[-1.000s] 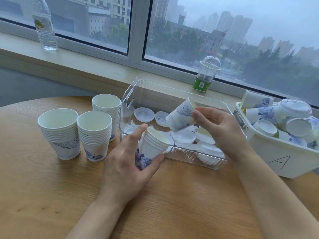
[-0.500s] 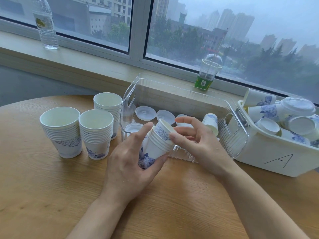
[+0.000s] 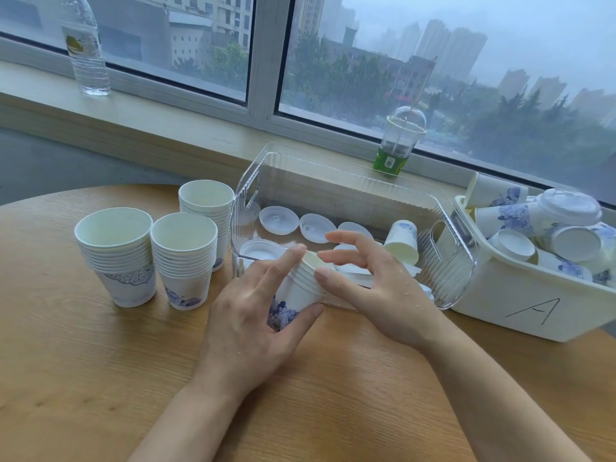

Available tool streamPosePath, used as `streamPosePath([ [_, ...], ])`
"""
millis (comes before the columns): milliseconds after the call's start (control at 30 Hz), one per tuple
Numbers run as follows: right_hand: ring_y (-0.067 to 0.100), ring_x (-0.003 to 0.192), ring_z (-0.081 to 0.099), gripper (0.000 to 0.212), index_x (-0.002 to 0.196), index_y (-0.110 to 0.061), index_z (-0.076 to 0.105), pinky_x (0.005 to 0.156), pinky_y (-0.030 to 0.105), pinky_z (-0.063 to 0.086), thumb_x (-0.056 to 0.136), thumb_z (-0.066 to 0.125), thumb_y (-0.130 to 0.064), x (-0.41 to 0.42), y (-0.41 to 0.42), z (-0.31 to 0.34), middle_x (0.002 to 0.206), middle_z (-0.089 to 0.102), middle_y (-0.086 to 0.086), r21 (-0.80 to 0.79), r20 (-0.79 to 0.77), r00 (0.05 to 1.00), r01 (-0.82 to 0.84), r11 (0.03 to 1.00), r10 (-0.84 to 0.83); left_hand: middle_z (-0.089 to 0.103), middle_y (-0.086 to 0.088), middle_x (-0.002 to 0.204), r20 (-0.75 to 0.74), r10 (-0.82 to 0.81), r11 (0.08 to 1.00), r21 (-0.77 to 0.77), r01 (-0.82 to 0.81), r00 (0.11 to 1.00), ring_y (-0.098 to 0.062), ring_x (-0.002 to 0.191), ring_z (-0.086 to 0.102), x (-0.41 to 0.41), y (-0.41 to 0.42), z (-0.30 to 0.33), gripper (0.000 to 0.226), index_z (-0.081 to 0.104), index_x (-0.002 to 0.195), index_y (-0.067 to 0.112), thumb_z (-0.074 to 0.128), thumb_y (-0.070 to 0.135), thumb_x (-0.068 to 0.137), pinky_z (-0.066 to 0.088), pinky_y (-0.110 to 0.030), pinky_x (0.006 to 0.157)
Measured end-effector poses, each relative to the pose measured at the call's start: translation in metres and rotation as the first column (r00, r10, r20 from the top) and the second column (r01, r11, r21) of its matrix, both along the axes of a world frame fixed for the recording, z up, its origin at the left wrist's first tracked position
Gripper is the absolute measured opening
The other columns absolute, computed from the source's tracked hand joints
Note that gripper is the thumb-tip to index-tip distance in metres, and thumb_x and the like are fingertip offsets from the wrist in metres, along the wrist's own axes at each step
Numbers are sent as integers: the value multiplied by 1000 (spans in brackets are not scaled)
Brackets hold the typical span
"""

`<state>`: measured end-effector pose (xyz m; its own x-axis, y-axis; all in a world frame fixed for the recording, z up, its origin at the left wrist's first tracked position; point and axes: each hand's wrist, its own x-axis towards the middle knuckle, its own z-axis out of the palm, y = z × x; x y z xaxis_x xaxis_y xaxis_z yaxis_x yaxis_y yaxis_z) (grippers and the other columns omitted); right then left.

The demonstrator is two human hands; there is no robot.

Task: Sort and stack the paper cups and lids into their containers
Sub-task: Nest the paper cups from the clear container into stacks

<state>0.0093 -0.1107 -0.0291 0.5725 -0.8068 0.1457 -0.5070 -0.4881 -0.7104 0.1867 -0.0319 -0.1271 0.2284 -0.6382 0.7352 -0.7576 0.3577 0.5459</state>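
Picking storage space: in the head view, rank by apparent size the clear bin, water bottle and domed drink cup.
1. clear bin
2. water bottle
3. domed drink cup
The last two stand farther back, so true sizes stay unsure.

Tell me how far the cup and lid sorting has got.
Done: three cup stacks stand on the table, and loose lids lie in the clear bin. In hand: the left hand grips a short cup stack, the right hand at its rim. Left: the jumbled cups in bin A, and one stray cup among the lids.
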Motion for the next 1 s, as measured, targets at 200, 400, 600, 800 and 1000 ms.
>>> streamPosePath([
  [200, -4, 144, 36, 37, 143, -31, 61, 112, 11, 22, 108, 52, -36, -25, -37, -3, 155, 46, -20, -199, -112, 972, 183, 963, -208, 67, 10, 119, -47, 17, 1000, 9, -16, 999, -15, 90, 66, -1, -2, -1, 69, 53, 150, 27, 75, 51, 89, 58, -42, 76],
  [400, 20, 160, 11, 47, 149, -15, 56, 127, 34, 11, 105, 41, -6, -42, -76, -11, 173, 18, 3, -251, -347, 864, 290, 924, -365, 67, 9, 110, -100, 59, 998, 44, -54, 993, -18, 84, 65, 0, -1, -1, 78, 47, 154, 30, 74, 56, 86, 57, -43, 76],
  [600, 25, 160, 9, 47, 151, -15, 54, 127, 31, 7, 106, 41, -11, -43, -88, -18, 174, 13, 9, -286, -486, 789, 262, 922, -376, 66, 9, 110, -112, 79, 995, 72, -71, 991, -17, 87, 65, 1, -1, 0, 78, 47, 151, 29, 75, 58, 84, 58, -44, 74],
  [800, 25, 160, 13, 54, 157, -4, 40, 127, 32, 9, 105, 45, -20, -43, -91, -24, 173, 18, 9, -298, -545, 736, 277, 914, -401, 66, 10, 115, -105, 59, 994, 100, -49, 993, -18, 93, 67, 0, 0, -1, 79, 46, 151, 31, 76, 58, 83, 59, -46, 76],
  [1000, 25, 160, 12, 71, 162, 0, 25, 128, 34, 10, 105, 52, -30, -45, -91, -23, 174, 16, 10, -307, -492, 763, 299, 904, -420, 66, 11, 114, -112, 54, 993, 107, -42, 992, -17, 92, 67, 0, 2, 0, 80, 46, 151, 33, 77, 58, 82, 59, -45, 77],
])
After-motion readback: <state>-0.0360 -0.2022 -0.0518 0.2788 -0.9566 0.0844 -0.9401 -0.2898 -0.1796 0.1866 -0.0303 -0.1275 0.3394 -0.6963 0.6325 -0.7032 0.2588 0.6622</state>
